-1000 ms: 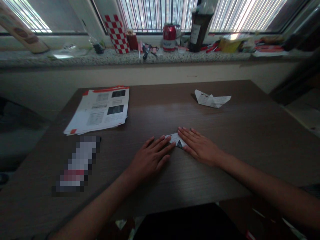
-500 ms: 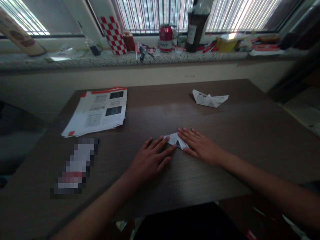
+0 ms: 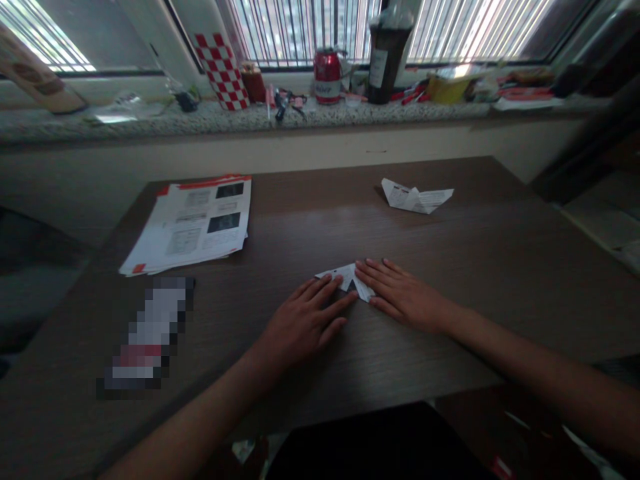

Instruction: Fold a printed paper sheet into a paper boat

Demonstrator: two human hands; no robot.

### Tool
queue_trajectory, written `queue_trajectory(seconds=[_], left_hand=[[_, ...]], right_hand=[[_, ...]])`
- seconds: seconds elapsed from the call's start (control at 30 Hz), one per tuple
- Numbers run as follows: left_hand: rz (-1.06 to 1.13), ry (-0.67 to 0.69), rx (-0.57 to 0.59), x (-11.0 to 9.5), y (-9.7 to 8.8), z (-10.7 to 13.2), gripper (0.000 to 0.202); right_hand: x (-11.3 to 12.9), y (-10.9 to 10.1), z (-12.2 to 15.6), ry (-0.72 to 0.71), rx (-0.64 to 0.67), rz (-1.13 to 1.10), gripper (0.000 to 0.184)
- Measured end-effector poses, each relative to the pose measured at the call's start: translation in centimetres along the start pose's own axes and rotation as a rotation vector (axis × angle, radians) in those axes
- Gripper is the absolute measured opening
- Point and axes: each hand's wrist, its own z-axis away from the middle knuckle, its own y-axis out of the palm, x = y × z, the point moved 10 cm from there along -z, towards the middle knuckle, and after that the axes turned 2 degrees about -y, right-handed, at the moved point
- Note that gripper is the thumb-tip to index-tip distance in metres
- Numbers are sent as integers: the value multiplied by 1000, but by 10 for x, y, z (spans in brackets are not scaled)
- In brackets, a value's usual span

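A small piece of folded printed paper lies flat on the brown table, partly covered by both hands. My left hand rests on its left part, palm down with the fingers spread. On its right part lies my right hand, flat, with fingers stretched out and the thumb a little apart. Neither hand grips the paper; both press on it from above. A dark triangular patch shows between the hands at the paper's near side. Farther back on the right stands a folded paper boat, untouched.
A stack of printed sheets lies at the table's back left. Nearer, a blurred-out oblong object lies by the left arm. The granite windowsill behind holds a red can, a dark bottle and a red-and-white checkered container.
My left hand has slid slightly back along the paper, so more of the paper's left corner shows. My right hand stays on the right part. The whole view has shifted slightly.
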Motion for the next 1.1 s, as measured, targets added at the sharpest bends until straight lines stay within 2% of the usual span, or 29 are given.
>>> queue_trajectory(seconds=[0.23,0.53,0.8,1.1], left_hand=[[28,-15,-4,0,-3,-1,47],[-38,16,-37,-5,-5,-2,48],[-88,37,-39,-10,-7,-2,48],[-70,3,-28,-16,-11,-3,43]], right_hand=[[0,-3,7,-11,16,-13,70],[-1,-6,8,2,-15,-36,70],[0,-13,7,24,-45,-27,57],[-1,-14,8,24,-67,-44,57]])
